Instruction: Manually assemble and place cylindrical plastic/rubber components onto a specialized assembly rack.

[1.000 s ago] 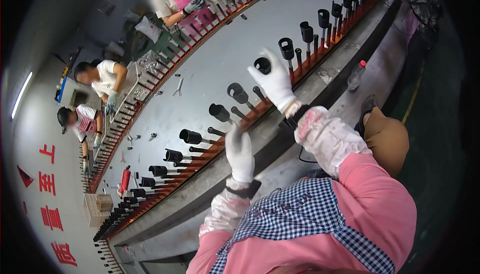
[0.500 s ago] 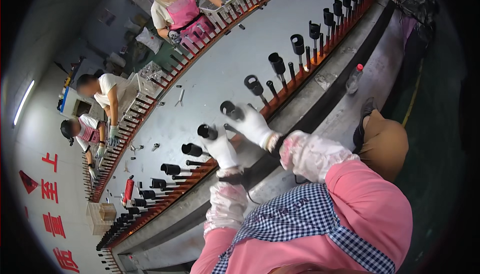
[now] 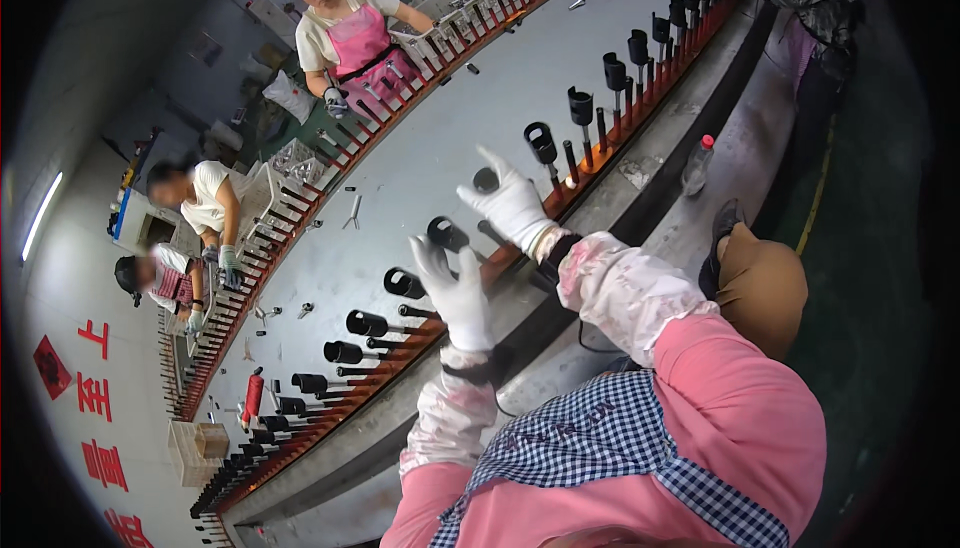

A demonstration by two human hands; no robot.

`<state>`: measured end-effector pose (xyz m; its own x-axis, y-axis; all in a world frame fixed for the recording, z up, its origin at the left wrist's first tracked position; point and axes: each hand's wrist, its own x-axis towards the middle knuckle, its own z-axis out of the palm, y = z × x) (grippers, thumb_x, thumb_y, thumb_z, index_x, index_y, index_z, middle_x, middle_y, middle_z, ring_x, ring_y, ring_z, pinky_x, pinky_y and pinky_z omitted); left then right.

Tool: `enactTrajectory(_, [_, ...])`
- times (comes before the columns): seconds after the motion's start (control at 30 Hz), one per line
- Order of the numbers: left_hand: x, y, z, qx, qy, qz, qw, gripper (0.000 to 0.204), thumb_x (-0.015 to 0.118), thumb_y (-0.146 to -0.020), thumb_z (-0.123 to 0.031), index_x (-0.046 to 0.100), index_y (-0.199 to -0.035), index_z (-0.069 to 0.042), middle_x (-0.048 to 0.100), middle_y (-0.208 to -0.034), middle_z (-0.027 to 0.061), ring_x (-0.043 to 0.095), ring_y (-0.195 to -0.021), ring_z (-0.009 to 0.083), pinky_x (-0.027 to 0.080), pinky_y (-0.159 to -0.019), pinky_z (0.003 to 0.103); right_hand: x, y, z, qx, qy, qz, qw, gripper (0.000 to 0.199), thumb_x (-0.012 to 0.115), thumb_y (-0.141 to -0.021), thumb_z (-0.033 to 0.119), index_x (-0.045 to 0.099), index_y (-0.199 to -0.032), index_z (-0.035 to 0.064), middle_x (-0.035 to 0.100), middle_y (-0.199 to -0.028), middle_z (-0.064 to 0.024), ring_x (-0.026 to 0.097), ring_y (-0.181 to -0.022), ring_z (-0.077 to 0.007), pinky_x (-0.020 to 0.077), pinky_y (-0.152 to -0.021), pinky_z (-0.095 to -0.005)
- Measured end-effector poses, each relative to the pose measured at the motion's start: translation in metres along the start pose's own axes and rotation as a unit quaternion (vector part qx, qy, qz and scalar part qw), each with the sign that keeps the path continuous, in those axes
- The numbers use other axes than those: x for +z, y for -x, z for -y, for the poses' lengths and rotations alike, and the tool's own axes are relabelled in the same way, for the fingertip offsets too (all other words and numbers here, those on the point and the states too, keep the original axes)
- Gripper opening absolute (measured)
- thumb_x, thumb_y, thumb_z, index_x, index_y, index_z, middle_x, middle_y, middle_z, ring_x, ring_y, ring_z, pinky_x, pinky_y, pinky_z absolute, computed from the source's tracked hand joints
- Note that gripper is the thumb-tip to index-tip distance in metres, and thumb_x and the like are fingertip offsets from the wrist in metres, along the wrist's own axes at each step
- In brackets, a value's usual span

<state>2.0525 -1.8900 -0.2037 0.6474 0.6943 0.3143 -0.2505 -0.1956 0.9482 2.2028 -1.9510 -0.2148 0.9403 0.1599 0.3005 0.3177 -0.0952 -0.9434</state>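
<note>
My left hand (image 3: 455, 298), in a white glove, has its fingers spread beside a black open-ended cup-like cylinder (image 3: 447, 233). Farther right, my right hand (image 3: 512, 210), gloved the same way, holds its thumb and fingers apart around another black cylinder (image 3: 485, 181). Whether either glove touches its cylinder, I cannot tell. Both pieces belong to a curved row of such cylinders standing on upright rods along an orange-red rail (image 3: 560, 188). Thinner dark rods (image 3: 570, 160) stand between them.
Inside the rail lies a grey tabletop (image 3: 400, 168) with scattered small metal parts and a red bottle-like object (image 3: 253, 398). Beyond it, several people work along the far rail, one in a pink apron (image 3: 362, 48). A clear bottle with a red cap (image 3: 698, 168) stands right.
Both hands have spread their fingers; the right one has risen slightly. Along the near rail, the row of cylinders has shifted toward the lower left. My view has tilted slightly.
</note>
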Motion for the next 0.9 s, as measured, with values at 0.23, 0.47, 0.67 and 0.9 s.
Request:
enactTrajectory(0.23, [0.018, -0.027, 0.053, -0.043, -0.024, -0.101, 0.994, 0.073, 0.075, -0.098, -0.003, 0.04, -0.162, -0.005, 0.064, -0.119, 0.0054, 0.062, -0.108, 0.0173, 0.051, -0.101, 0.032, -0.058, 0.071, -0.116, 0.078, -0.036, 0.003, 0.996, 0.043, 0.077, -0.096, 0.018, 0.067, -0.136, 0.0033, 0.075, -0.122, -0.0146, 0.072, -0.115, -0.027, 0.055, -0.101, -0.0373])
enactTrajectory(0.47, [0.038, 0.087, 0.094, -0.173, -0.022, 0.021, 0.984, 0.078, 0.065, -0.098, 0.002, 0.028, -0.167, 0.001, 0.041, -0.165, 0.0212, 0.04, -0.154, 0.0333, 0.032, -0.127, 0.042, -0.106, -0.062, -0.071, -0.066, 0.018, -0.143, 0.987, 0.069, 0.087, -0.088, 0.019, 0.056, -0.146, -0.0027, 0.068, -0.133, -0.0189, 0.064, -0.129, -0.0315, 0.0484, -0.113, -0.0386])
enactTrajectory(0.67, [0.14, -0.007, 0.053, -0.024, 0.009, 0.007, 1.0, 0.079, 0.065, -0.099, 0.003, 0.024, -0.167, 0.006, 0.037, -0.167, 0.0249, 0.04, -0.154, 0.0303, 0.031, -0.127, 0.04, -0.088, -0.073, -0.094, 0.025, -0.067, -0.026, 0.997, 0.06, 0.088, -0.088, 0.025, 0.065, -0.14, 0.0062, 0.078, -0.11, -0.0113, 0.072, -0.099, -0.018, 0.0572, -0.092, -0.0325])
enactTrajectory(0.9, [0.151, -0.021, 0.12, -0.096, -0.027, -0.037, 0.994, 0.055, 0.072, -0.097, 0.0, 0.049, -0.147, 0.002, 0.065, -0.127, 0.0109, 0.061, -0.116, 0.0205, 0.049, -0.103, 0.035, -0.145, -0.035, -0.203, 0.069, -0.02, -0.094, 0.993, 0.041, 0.076, -0.095, 0.009, 0.067, -0.135, 0.0018, 0.076, -0.122, -0.0107, 0.072, -0.111, -0.0178, 0.0558, -0.099, -0.0328])
